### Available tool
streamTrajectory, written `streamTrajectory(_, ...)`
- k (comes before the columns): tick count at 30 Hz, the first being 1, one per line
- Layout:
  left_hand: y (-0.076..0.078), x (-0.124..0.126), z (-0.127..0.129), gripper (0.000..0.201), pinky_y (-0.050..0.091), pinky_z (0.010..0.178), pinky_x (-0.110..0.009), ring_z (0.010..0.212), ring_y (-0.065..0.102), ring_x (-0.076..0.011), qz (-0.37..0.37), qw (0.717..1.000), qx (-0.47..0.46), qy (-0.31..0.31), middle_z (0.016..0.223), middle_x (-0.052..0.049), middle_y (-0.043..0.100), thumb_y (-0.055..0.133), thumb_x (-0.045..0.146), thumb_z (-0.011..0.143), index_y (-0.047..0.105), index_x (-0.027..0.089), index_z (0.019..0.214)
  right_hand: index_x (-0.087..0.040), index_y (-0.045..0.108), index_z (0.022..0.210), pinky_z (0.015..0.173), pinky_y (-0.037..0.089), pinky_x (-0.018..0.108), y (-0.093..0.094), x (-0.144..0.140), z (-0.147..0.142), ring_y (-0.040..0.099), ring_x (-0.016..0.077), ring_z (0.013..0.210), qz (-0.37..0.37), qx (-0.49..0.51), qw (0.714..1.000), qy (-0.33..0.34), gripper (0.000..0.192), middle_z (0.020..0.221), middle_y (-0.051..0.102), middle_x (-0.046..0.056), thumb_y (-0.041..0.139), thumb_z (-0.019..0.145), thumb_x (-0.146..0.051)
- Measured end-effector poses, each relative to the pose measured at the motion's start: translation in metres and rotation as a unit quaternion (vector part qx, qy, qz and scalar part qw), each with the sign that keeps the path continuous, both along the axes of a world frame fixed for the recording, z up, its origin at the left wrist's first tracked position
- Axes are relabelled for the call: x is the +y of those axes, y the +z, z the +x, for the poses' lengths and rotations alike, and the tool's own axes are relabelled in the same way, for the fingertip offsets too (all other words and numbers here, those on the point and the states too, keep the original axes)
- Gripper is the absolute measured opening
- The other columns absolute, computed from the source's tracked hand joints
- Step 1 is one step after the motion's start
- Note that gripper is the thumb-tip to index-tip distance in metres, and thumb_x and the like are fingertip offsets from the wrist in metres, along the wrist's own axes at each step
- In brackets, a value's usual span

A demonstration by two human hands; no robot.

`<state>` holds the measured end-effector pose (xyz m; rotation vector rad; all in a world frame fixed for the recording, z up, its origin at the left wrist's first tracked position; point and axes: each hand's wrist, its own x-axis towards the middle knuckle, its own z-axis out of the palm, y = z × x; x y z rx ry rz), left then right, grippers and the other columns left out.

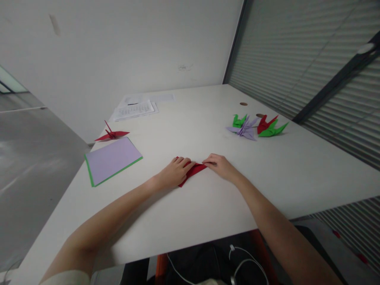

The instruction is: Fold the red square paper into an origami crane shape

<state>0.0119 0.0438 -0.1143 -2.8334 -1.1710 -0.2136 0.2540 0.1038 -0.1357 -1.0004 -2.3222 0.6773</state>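
Note:
A folded piece of red origami paper (194, 170) lies on the white table in front of me, narrowing to a point at its right end. My left hand (175, 171) is over its left part, fingers curled and bearing down on it, so that part is hidden. At the right tip, my right hand (219, 164) pinches the paper between thumb and fingers. To the left is a stack of square paper sheets (114, 158), lilac on top with green edges showing beneath. Behind that stack stands a finished red paper crane (112, 135).
Several folded cranes, among them a lilac one (244, 129) and a green one (272, 130), stand at the right of the white table (166, 221). Printed sheets (135, 110) with a pen lie at the back left. A white cable (249, 261) hangs below the front edge.

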Motion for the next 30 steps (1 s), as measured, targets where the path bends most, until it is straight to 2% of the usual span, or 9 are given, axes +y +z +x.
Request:
streamTrajectory(6, -0.012, 0.005, -0.003, 0.046, 0.033, 0.108, -0.045, 0.134, 0.042, -0.0257, -0.019, 0.997, -0.063, -0.037, 0.145, -0.015, 0.045, 0.032, 0.020, 0.098, 0.033, 0.013, 0.144, -0.019, 0.074, 0.084, 0.070, 0.047, 0.028, 0.007, 0.000, 0.004, 0.061, 0.0164, 0.074, 0.023, -0.050, 0.998, 0.002, 0.015, 0.082, 0.066, 0.005, 0.059, 0.087, -0.018)
streamTrajectory(12, -0.014, 0.006, -0.001, 0.048, 0.035, 0.110, -0.046, 0.139, 0.037, -0.0264, -0.053, 0.994, -0.079, -0.049, 0.149, -0.017, 0.040, 0.023, 0.029, 0.103, 0.032, 0.009, 0.145, -0.016, 0.073, 0.081, 0.077, 0.045, 0.033, 0.013, -0.003, 0.003, 0.061, 0.0187, 0.077, 0.098, -0.149, 0.984, -0.007, 0.015, 0.084, 0.067, 0.007, 0.059, 0.085, -0.015)
streamTrajectory(14, -0.016, 0.006, -0.001, 0.048, 0.035, 0.111, -0.047, 0.139, 0.037, -0.0267, -0.055, 0.994, -0.083, -0.046, 0.150, -0.016, 0.040, 0.024, 0.029, 0.102, 0.033, 0.010, 0.145, -0.017, 0.074, 0.083, 0.076, 0.045, 0.032, 0.016, -0.005, 0.004, 0.061, 0.0179, 0.077, 0.085, -0.131, 0.988, -0.004, 0.017, 0.085, 0.067, 0.007, 0.057, 0.087, -0.017)
streamTrajectory(18, -0.018, 0.006, -0.002, 0.048, 0.035, 0.112, -0.048, 0.139, 0.038, -0.0264, -0.055, 0.992, -0.098, -0.049, 0.149, -0.016, 0.040, 0.026, 0.030, 0.102, 0.032, 0.012, 0.146, -0.019, 0.074, 0.090, 0.071, 0.048, 0.029, 0.023, -0.006, 0.006, 0.062, 0.0166, 0.076, 0.009, -0.064, 0.998, -0.019, 0.018, 0.087, 0.068, 0.006, 0.058, 0.088, -0.025)
streamTrajectory(21, -0.018, 0.006, -0.003, 0.048, 0.034, 0.112, -0.048, 0.140, 0.037, -0.0258, -0.063, 0.991, -0.106, -0.046, 0.149, -0.017, 0.041, 0.028, 0.029, 0.102, 0.033, 0.011, 0.145, -0.020, 0.076, 0.086, 0.070, 0.049, 0.029, 0.022, -0.003, 0.007, 0.063, 0.0169, 0.075, -0.012, -0.081, 0.997, -0.012, 0.016, 0.085, 0.067, 0.006, 0.060, 0.086, -0.024)
streamTrajectory(26, -0.019, 0.008, -0.004, 0.046, 0.034, 0.113, -0.049, 0.139, 0.038, -0.0258, -0.072, 0.989, -0.121, -0.049, 0.147, -0.017, 0.043, 0.032, 0.029, 0.101, 0.037, 0.010, 0.143, -0.024, 0.077, 0.090, 0.076, 0.050, 0.034, 0.011, -0.003, 0.014, 0.062, 0.0186, 0.078, 0.061, -0.101, 0.992, 0.041, 0.024, 0.086, 0.066, 0.006, 0.053, 0.090, -0.021)
streamTrajectory(30, -0.018, 0.009, -0.005, 0.042, 0.034, 0.114, -0.047, 0.137, 0.042, -0.0238, -0.070, 0.989, -0.121, -0.056, 0.145, -0.017, 0.046, 0.036, 0.028, 0.100, 0.046, 0.010, 0.136, -0.024, 0.075, 0.095, 0.077, 0.048, 0.036, 0.005, -0.011, 0.018, 0.058, 0.0210, 0.082, 0.141, -0.124, 0.981, 0.039, 0.027, 0.086, 0.064, 0.008, 0.049, 0.092, -0.019)
